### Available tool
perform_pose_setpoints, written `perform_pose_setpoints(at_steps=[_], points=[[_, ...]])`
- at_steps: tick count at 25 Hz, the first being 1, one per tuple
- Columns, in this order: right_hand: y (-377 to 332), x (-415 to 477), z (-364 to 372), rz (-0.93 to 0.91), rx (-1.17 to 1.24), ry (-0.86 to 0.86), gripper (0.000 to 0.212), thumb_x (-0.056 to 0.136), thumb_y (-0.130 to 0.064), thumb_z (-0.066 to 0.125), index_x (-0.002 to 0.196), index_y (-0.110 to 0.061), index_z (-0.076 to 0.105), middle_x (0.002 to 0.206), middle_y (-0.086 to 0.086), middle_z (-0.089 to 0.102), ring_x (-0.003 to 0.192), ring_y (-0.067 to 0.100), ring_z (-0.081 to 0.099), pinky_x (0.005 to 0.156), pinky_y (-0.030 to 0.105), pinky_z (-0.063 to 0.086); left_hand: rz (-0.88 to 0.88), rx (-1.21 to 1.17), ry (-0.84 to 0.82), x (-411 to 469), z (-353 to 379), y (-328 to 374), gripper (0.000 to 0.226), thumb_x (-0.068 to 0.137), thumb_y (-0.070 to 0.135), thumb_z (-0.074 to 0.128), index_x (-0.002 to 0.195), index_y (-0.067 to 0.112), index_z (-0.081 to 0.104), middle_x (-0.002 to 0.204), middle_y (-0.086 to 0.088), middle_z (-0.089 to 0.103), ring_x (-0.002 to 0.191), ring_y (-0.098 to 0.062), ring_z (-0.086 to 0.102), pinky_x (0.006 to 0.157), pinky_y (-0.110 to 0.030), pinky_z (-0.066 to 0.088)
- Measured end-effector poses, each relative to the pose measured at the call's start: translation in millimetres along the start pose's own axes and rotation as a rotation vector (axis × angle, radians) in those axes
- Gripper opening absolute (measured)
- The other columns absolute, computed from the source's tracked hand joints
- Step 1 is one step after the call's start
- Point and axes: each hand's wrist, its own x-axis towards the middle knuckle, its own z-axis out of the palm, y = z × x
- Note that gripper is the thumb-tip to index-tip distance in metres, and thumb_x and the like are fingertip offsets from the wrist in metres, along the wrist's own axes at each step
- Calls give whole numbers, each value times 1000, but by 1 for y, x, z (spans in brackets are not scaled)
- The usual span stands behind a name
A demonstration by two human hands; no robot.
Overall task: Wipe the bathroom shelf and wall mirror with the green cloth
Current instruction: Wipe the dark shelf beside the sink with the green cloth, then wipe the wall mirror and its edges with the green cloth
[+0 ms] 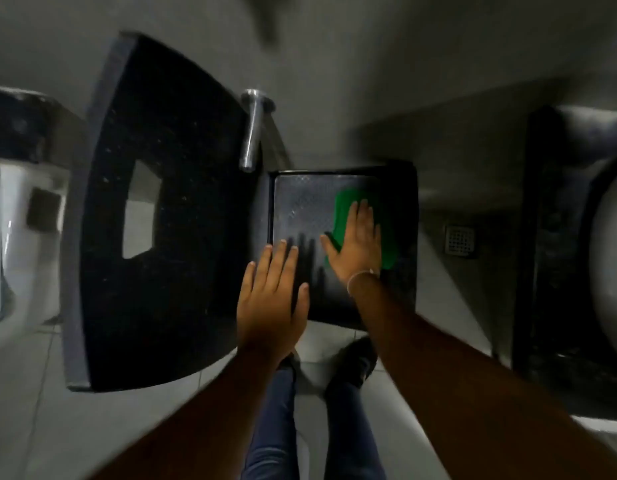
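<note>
A dark square shelf (300, 209) with a raised rim sticks out from the wall at the middle of the view. The green cloth (345, 206) lies flat on its right half. My right hand (355, 247) presses down on the cloth with the fingers spread and the palm flat. My left hand (272, 299) rests flat on the shelf's near left corner, fingers apart, holding nothing. No mirror shows in this view.
A black speckled stone counter (182, 220) with a pale cut-out stands left of the shelf. A chrome tap (251, 129) juts from the wall between them. A white toilet (9, 244) is far left, a floor drain (461, 241) at right. My legs and shoes stand on pale floor tiles below.
</note>
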Motion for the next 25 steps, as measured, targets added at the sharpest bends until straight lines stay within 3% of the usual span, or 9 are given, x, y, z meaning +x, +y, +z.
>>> perform_pose_setpoints(at_steps=[6, 9, 13, 18, 22, 24, 25], points=[[24, 36, 57, 21, -78, 30, 104, 98, -71, 49, 170, -9, 7, 180, 17, 3, 167, 33, 5, 134, 48, 7, 9, -48, -29, -2, 57, -19, 65, 111, 45, 41, 170, 17, 40, 179, -7, 37, 167, -26, 29, 135, -49, 20], [25, 40, 72, 10, -99, 123, 82, 106, -48, 47, 169, -8, 14, 179, 17, 10, 167, 33, 12, 134, 50, 14, 39, -35, -15, -4, 68, -31, 64, 112, 46, 38, 170, 18, 38, 179, -7, 37, 168, -26, 28, 136, -46, 16], [29, 41, 62, -14, 59, 64, 72, 101, -8, 45, 168, -6, 20, 179, 17, 12, 167, 34, 14, 136, 48, 15, 38, -20, -41, 1, 57, -26, 66, 112, 46, 38, 170, 17, 40, 179, -7, 36, 168, -26, 28, 136, -51, 22], [14, 4, -14, 39, 341, 205, 69, 100, 0, 49, 166, -6, 29, 176, 14, 23, 161, 32, 32, 129, 48, 35, 66, 42, 16, 25, -7, 12, 69, 109, 45, 38, 172, 15, 39, 180, -5, 29, 168, -27, 26, 137, -47, 18], [-2, -53, -131, 2, 721, 338, 63, 108, -26, 41, 168, -32, 21, 173, -11, 26, 157, 4, 26, 132, 32, 25, 162, 64, 151, 51, -105, 70, 69, 107, 44, 42, 171, 15, 41, 180, -3, 27, 167, -27, 28, 132, -47, 20], [-14, -84, -193, 20, 868, 442, 59, 111, -28, 43, 166, -37, 26, 172, -14, 30, 158, 4, 31, 130, 26, 27, 218, 43, 259, 63, -159, 100, 69, 105, 42, 46, 168, 13, 47, 179, -5, 35, 165, -29, 36, 129, -48, 25], [-24, -96, -234, 10, 938, 540, 56, 112, -21, 46, 165, -31, 31, 171, -5, 37, 157, 13, 38, 130, 30, 29, 264, 29, 324, 71, -194, 120, 69, 103, 41, 48, 166, 12, 50, 178, -6, 38, 163, -30, 39, 128, -49, 27]])
